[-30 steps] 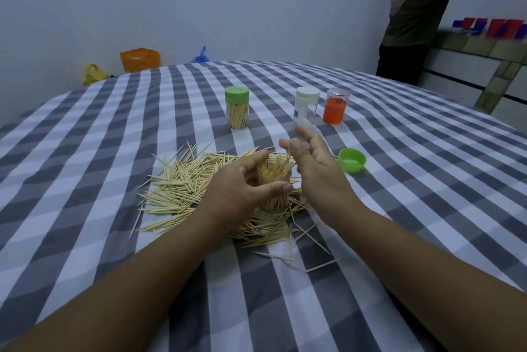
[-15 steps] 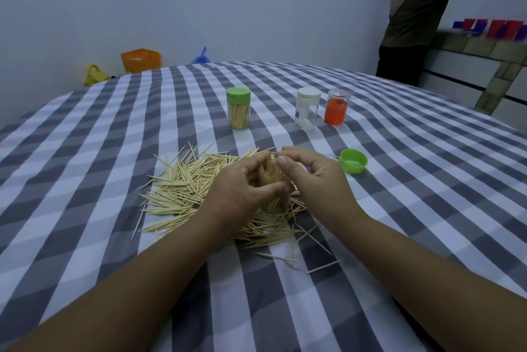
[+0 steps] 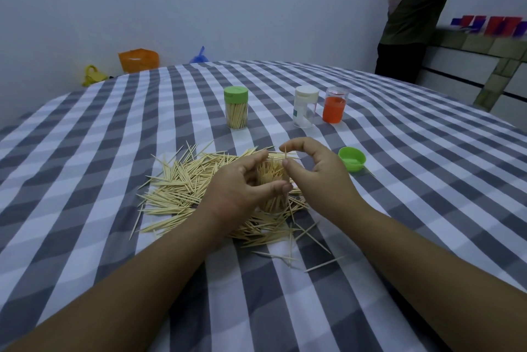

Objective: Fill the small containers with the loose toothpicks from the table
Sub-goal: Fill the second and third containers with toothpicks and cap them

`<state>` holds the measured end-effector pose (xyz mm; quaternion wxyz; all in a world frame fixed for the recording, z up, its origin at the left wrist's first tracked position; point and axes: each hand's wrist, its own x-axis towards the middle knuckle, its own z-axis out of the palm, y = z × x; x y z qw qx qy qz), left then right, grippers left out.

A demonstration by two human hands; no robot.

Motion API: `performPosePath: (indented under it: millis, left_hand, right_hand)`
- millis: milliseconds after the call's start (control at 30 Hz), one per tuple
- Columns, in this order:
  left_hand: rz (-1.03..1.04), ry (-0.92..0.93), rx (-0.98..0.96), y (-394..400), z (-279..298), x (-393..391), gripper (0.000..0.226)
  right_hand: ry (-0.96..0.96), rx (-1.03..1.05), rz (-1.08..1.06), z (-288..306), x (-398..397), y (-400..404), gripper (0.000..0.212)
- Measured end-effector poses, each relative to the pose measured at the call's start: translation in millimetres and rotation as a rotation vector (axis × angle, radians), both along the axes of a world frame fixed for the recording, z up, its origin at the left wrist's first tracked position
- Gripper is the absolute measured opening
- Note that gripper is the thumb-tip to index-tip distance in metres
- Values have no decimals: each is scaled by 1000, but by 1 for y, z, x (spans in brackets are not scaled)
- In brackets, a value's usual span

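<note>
The tablecloth (image 3: 399,180) is checked in grey and white. The toothpicks (image 3: 182,189) strewn on it are pale tan. One jar (image 3: 236,107) has a light green lid and tan toothpicks inside; a loose cap (image 3: 352,158) is the same green. Another jar (image 3: 305,106) is clear with a white lid and a teal-marked label. A clear cup (image 3: 334,105) shows bright orange inside. Beyond the table sit an orange bag (image 3: 139,60), a yellow one (image 3: 92,75) and a blue one (image 3: 199,57). The wall (image 3: 199,3) is pale bluish grey.
</note>
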<state>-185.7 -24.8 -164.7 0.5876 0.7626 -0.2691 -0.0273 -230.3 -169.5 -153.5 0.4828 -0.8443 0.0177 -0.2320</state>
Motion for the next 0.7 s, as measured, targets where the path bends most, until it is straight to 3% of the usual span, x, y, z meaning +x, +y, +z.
performPosePath:
  millis: [100,333,400,567,700]
  left_hand:
    - [-6,6,-2,-1,0,0,90]
    - [15,18,-18,1,0,0,85]
    - [11,23,-22,1,0,1,92]
    - [4,51,-43,0,0,1,93]
    - [17,34,-47,-1,0,1,87]
  right_hand:
    - [17,11,1,-1,1,-2,13]
    - [-1,-93,0,5,0,-6,24]
    - [61,-117,71,14,-1,-9,14]
    - [389,-220,157,41,-10,-47,25]
    - [794,-572,89,40,-15,-77,49]
